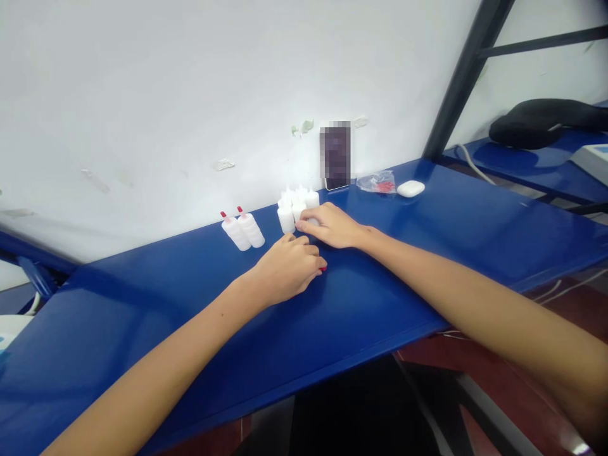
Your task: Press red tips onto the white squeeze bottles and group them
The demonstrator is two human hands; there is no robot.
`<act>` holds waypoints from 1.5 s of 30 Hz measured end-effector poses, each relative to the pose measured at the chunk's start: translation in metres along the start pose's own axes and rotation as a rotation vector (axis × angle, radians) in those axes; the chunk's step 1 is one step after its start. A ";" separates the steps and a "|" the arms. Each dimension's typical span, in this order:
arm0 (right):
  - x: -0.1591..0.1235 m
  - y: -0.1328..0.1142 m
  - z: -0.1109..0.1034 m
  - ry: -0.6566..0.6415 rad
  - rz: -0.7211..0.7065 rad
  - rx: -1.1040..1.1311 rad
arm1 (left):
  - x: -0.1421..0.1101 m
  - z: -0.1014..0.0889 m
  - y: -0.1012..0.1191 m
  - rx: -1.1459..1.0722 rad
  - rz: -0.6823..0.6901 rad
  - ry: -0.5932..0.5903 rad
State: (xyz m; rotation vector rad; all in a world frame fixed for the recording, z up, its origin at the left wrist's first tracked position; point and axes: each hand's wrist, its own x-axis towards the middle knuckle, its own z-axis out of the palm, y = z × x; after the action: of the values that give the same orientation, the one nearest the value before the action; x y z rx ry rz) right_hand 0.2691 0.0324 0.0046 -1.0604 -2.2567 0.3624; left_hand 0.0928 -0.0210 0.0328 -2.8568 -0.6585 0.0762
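Note:
My left hand rests on the blue table with its fingers curled; a bit of red, a small cap, peeks from under them. My right hand is closed round a small white bottle lying by a cluster of several uncapped white bottles near the wall. Two white bottles with red caps stand to the left of the cluster, apart from both hands.
A phone leans upright against the white wall. Beside it lie a clear bag of red caps and a white earbud case. A dark metal post rises at the right, with a black object on the further blue surface.

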 end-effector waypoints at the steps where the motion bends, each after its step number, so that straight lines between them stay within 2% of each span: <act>1: 0.000 0.000 0.000 -0.001 0.000 0.001 | 0.001 0.000 -0.001 -0.006 0.001 -0.001; 15: 0.003 0.011 -0.002 0.020 0.030 -0.039 | 0.020 0.009 -0.039 -0.135 -0.057 -0.043; 18: 0.002 0.009 0.000 0.012 0.027 -0.046 | 0.009 0.012 -0.045 -0.112 -0.088 -0.010; 25: 0.000 -0.003 0.006 -0.045 0.017 -0.022 | -0.051 0.023 -0.048 -0.093 -0.195 0.083; 28: 0.000 -0.006 0.011 -0.060 0.027 -0.041 | -0.066 0.033 -0.050 -0.123 -0.212 0.129; 32: 0.006 -0.009 0.018 -0.073 0.053 -0.072 | -0.068 0.044 -0.052 -0.121 -0.194 0.179; 40: 0.024 -0.024 0.020 -0.290 0.046 -0.085 | -0.066 0.052 -0.047 -0.097 -0.219 0.203; 42: 0.024 -0.026 0.021 -0.284 0.079 -0.058 | -0.067 0.054 -0.047 -0.121 -0.230 0.218; 45: 0.018 -0.027 0.021 -0.204 0.104 -0.041 | -0.066 0.058 -0.048 -0.204 -0.221 0.271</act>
State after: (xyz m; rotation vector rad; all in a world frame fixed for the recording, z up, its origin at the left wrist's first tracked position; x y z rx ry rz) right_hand 0.2311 0.0291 0.0080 -1.2131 -2.4021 0.4892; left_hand 0.0074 0.0028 -0.0134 -2.8811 -0.9628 -0.4264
